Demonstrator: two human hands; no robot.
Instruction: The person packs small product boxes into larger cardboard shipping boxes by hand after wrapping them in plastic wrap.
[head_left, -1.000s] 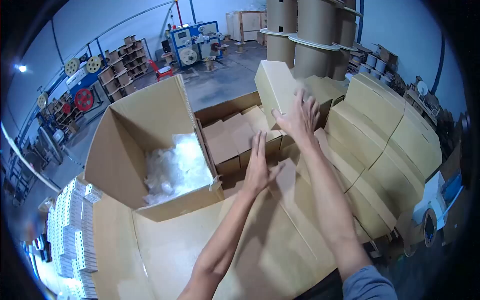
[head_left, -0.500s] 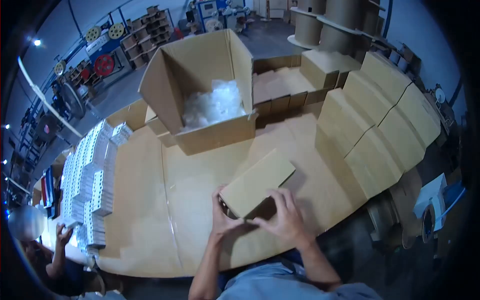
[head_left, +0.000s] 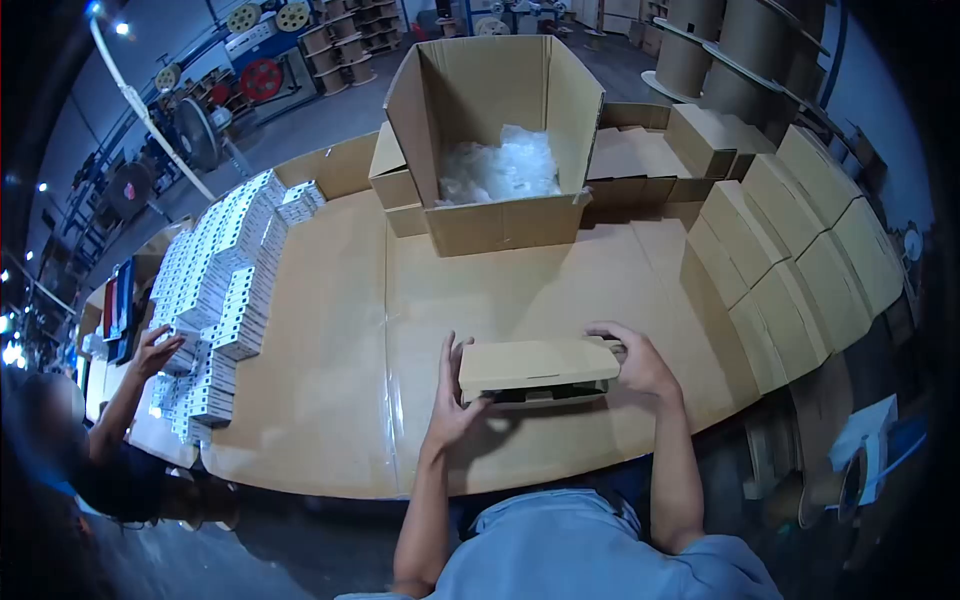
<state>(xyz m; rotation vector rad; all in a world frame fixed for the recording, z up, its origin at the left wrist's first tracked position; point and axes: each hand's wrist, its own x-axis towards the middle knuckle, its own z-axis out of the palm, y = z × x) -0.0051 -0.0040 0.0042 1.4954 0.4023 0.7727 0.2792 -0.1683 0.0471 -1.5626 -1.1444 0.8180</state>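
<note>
A small brown cardboard box [head_left: 540, 362] is between my hands over the near middle of the table, its lid slightly raised along the front and a dark gap showing under it. My left hand [head_left: 452, 405] grips its left end, thumb at the front corner and fingers up along the side. Around the right end my right hand [head_left: 645, 362] is closed, fingers on the back corner. What the box contains is hidden.
A large open carton [head_left: 505, 228] with clear plastic packing stands at the back. Closed brown boxes [head_left: 790, 290] are stacked right. Rows of small white boxes [head_left: 225, 265] line the left, where a co-worker's hand [head_left: 155, 352] reaches in. Cardboard [head_left: 330, 400] covers the tabletop.
The box has turned from slanted to nearly level, its front edge now facing me. My right hand has moved to its right end. The view has shifted, and the co-worker's hand reaches further in.
</note>
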